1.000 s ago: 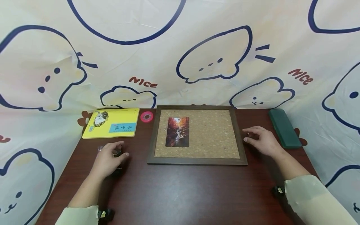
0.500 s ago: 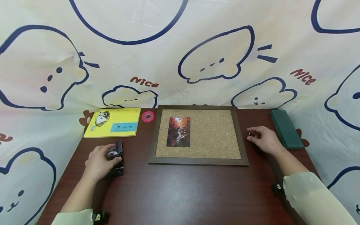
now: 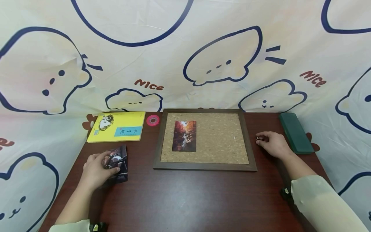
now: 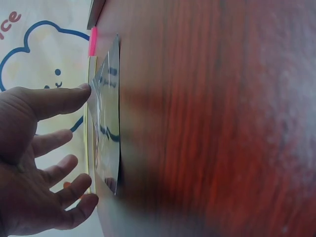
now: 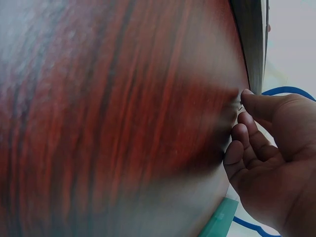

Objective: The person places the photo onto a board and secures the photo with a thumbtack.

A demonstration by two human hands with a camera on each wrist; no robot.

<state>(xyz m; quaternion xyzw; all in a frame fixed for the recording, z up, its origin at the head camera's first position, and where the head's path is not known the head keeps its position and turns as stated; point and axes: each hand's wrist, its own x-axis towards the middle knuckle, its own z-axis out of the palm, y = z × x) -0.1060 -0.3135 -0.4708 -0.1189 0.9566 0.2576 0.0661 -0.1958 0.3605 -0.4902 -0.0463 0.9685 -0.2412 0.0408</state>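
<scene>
Left grip (image 3: 94, 171) spread over glossy photo (image 3: 123, 165), right grip (image 3: 273, 145) pinching tiny pin (image 3: 257, 138), speckled corkboard (image 3: 217, 138)

Tbl (image 3: 185, 199) is showing dk red-brn w/ blackish wood-grain streaks. Corkbd (image 3: 218, 138) is showing speckled tan, frame (image 3: 204, 166) dk brn. Pic (image 3: 184, 136) on it is glowing orange-red up top, wht-streaked dk below. Off-brd photo (image 3: 122, 164) is showing blk w/ gry-wht patches. Bk (image 3: 124, 120) is showing yel w/ blue label (image 3: 128, 131). Ring (image 3: 148, 120) is showing hot pink; case (image 3: 296, 133), dk grn; sleeves (image 3: 321, 199), pale grn. Cloth (image 3: 171, 64) is showing cream w/ navy outlines, red-brn lettering (image 3: 149, 85).
</scene>
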